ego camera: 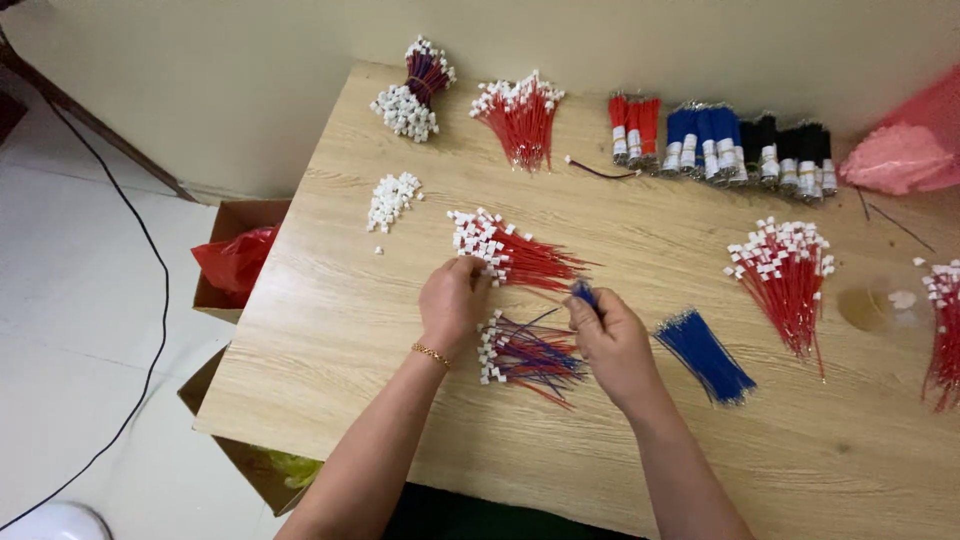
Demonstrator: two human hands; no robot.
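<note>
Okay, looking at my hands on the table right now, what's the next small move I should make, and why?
Probably bring the blue wire pinched in your right hand over to the white connector end that your left hand touches on the red wire bundle. The two hands are close, and the finished red-and-blue pile lies between them.

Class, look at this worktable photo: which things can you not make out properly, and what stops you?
- Blue wire in the right hand, head view: fingers cover most of it.
- Red wire bundle, head view: cut off by the right edge.
- Cardboard box, head view: partly hidden behind the table.
- Left hand fingertips, head view: too small to tell which white connector of the red bundle they touch.
</note>
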